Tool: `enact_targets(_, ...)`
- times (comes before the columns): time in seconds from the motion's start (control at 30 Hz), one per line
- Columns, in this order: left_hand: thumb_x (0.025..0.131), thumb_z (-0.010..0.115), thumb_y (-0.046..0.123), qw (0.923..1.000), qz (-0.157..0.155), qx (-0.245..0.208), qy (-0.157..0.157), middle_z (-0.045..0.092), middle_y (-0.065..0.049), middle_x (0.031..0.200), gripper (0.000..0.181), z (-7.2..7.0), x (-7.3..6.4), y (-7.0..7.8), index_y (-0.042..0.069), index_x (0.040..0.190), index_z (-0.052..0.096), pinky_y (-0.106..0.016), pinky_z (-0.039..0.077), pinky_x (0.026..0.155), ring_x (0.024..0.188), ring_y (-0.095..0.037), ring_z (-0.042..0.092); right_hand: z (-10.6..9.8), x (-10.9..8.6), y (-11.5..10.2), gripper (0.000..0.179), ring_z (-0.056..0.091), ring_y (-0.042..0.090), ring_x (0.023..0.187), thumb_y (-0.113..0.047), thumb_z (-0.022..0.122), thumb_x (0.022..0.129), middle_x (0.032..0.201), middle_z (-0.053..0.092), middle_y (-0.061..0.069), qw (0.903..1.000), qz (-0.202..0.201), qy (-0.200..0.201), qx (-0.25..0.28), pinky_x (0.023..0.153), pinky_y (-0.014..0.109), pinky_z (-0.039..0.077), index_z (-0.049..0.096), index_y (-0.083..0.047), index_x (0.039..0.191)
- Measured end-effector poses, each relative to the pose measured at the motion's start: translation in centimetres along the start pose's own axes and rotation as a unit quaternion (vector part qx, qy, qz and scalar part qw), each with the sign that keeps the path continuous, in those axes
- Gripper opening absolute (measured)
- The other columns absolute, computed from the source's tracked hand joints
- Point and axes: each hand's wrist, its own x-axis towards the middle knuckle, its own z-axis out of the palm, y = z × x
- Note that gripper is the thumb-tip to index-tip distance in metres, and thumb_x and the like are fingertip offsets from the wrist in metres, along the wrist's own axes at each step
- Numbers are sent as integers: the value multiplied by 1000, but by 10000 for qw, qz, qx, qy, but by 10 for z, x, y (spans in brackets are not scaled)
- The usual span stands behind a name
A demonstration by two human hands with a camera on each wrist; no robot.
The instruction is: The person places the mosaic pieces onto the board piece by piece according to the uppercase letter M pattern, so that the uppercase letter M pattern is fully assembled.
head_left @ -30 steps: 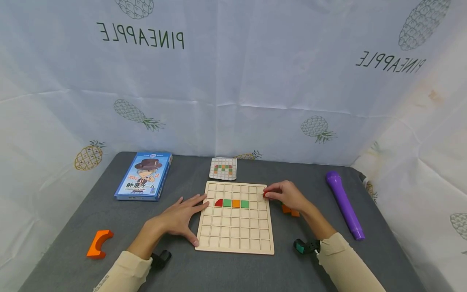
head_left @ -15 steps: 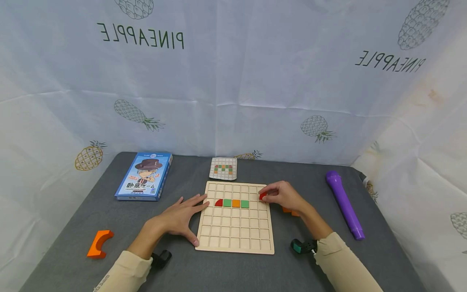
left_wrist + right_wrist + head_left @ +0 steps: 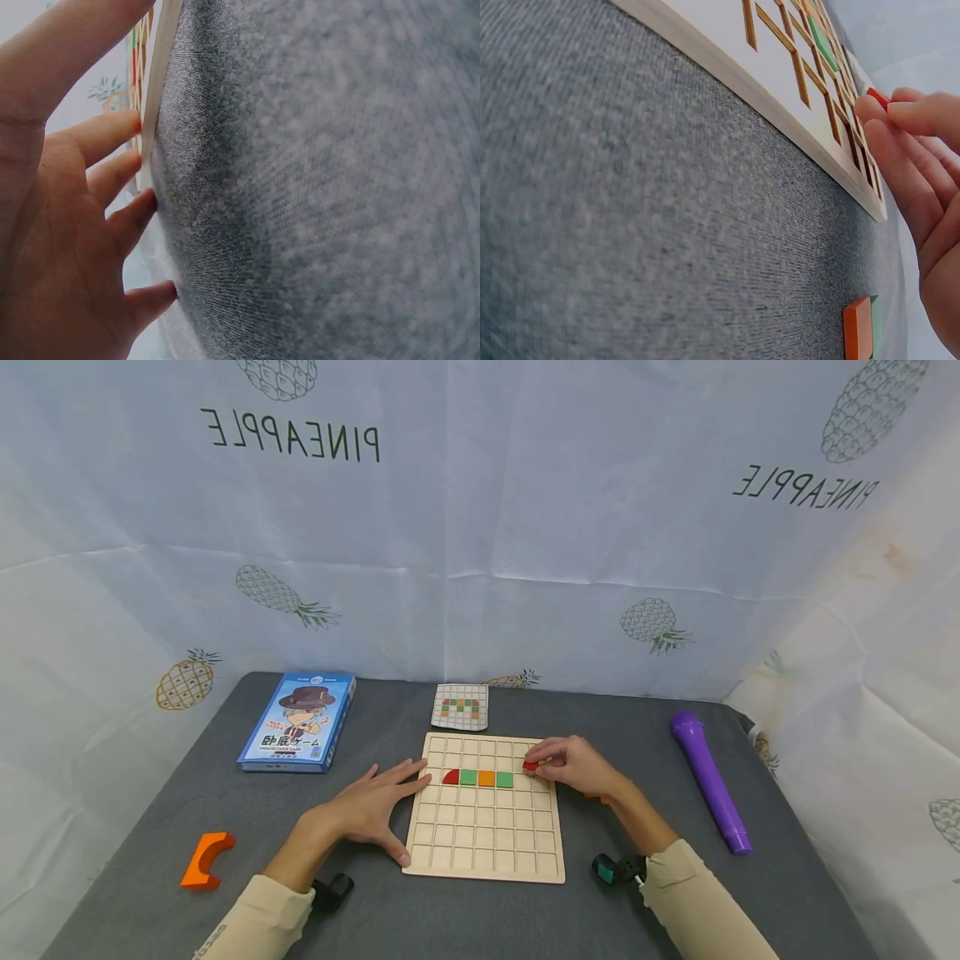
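A wooden grid board (image 3: 483, 835) lies on the dark table. One of its rows carries a red rounded tile (image 3: 451, 777), a green tile (image 3: 468, 777), an orange tile (image 3: 486, 778) and another green tile (image 3: 504, 780). My right hand (image 3: 581, 767) pinches a red tile (image 3: 878, 97) between thumb and fingers, over the board's right part, just right of that row. My left hand (image 3: 367, 810) rests with spread fingers at the board's left edge, fingertips and thumb touching it.
A small pattern card (image 3: 460, 707) lies behind the board. A blue game box (image 3: 297, 723) is at back left, an orange arch block (image 3: 205, 862) at left, a purple microphone-shaped stick (image 3: 710, 781) at right. Orange and green pieces (image 3: 859, 330) lie beside the board, below my right hand.
My right hand has moved left with the red tile, from the board's right edge in over the grid toward the row of tiles. My left hand has stayed in place.
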Motion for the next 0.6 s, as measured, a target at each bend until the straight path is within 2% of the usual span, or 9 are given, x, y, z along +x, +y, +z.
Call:
enact_targets(0.13, 59, 92, 62, 10000, -7, -28, -5, 18, -4, 174, 123, 1, 0, 0, 18, 160, 36, -74, 10, 123, 161, -34, 16, 1, 0, 2, 23, 71, 4, 93, -8, 70, 95, 127, 71, 18, 10000, -36, 19, 43, 74, 19, 58, 77, -5, 117)
enact_targets(0.23, 59, 92, 62, 10000, -21, -38, 4, 18, -4, 174, 123, 1, 0, -1, 18, 160, 36, -74, 10, 123, 161, -34, 16, 3, 0, 6, 21, 70, 4, 96, -11, 75, 92, 122, 73, 14, 9999, -55, 82, 80, 77, 20, 58, 79, -8, 113)
enact_targets(0.4, 59, 92, 63, 10000, -2, 13, 45, 19, -5, 173, 124, 2, 1, -2, 18, 160, 36, -74, 11, 123, 161, -33, 17, 7, 1, 8, 19, 70, 16, 107, -16, 81, 87, 117, 77, 9, 9998, -20, 175, -35, 82, 20, 57, 82, -11, 106)
enact_targets(0.6, 59, 92, 62, 10000, 31, 9, 52, 19, -5, 173, 124, 2, 1, -1, 18, 160, 36, -74, 11, 122, 161, -34, 17, 11, -1, 4, 19, 70, 30, 116, -18, 79, 89, 118, 77, 10, 9994, 55, 253, -211, 84, 20, 57, 82, -10, 106)
